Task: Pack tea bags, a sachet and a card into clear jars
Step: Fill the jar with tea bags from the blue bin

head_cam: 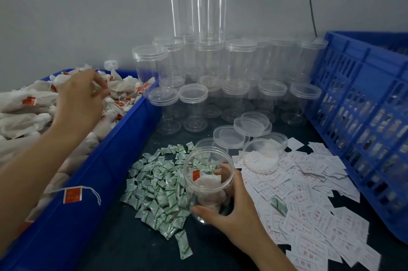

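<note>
Lying nearest the lens at lower left, the deep blue plastic bin (pixel 72 215), heaped with white mesh tea bags (pixel 26 111) on red paper tags. Sitting at the right edge of the frame, a blue lattice crate (pixel 362 116). Stacking up at centre top against the grey wall, clear lidded plastic jars (pixel 209 61), with loose clear lids (pixel 229 136) lying below them. Spreading across lower right, a drift of white printed cards (pixel 309 193); at lower centre, a pile of small green-and-white sachets (pixel 159 186).

Filling, by the look of it, with tea bags: the open clear jar (pixel 208 184) at lower centre already holding a few, one red tag showing.

Reaching into the bin at upper left, the left hand (pixel 77 100), fingers pinching together around tea bags, though the exact grip is blurred. Wrapping the jar from the right, the right hand (pixel 229 209), thumb low, fingers clamped on its wall, tipping the mouth toward the lens.

Next, probably: carrying the picked bags across and dropping them into that mouth.
</note>
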`<state>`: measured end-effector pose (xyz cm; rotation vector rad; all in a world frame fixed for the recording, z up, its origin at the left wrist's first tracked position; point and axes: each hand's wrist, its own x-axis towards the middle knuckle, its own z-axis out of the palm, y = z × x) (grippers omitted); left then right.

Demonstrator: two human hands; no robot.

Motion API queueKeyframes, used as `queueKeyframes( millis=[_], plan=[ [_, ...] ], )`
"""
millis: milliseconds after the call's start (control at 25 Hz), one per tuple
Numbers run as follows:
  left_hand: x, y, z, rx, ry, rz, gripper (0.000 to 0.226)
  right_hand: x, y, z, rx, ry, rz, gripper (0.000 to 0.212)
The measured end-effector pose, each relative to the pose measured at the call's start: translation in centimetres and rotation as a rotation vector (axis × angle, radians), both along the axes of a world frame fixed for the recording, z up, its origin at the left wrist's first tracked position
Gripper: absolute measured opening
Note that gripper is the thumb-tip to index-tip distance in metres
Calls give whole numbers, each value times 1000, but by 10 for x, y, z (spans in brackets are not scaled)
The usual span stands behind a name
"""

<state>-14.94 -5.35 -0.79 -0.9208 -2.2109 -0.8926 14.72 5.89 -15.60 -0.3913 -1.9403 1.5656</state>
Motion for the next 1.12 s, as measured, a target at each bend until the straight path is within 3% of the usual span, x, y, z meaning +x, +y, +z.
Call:
queueKeyframes(
  millis=[40,120,240,320,360,480,680,760,840,920,1120],
  plan=[
    [0,4,4,-30,57,-16,10,0,0,0,-6,1,3,80],
    [-11,10,1,-320,64,58,13,0,0,-1,-12,-2,4,81],
    [-27,1,-31,-795,-341,176,19,1,0,-3,1,-1,-7,83],
    [-32,-11,-47,-879,-511,157,18,0,1,-5,3,-3,-7,85],
    [-33,-13,-49,-890,-496,140,18,0,2,-6,4,-5,-7,85],
    [-33,-12,-48,-717,-410,98,18,1,2,-6,-1,-1,-4,86],
    [-14,-11,-28,5,-283,6,22,1,1,-3,-6,2,8,83],
    [2,-10,-9,259,-313,-51,15,1,1,-3,-3,-2,4,85],
    [28,-3,9,421,-459,-222,13,1,1,-3,-5,-2,1,84],
    [65,4,21,351,-554,-476,23,1,1,-2,-7,-6,2,82],
    [152,25,9,-144,-624,-852,32,0,2,-3,-5,-7,4,83]
  ],
)
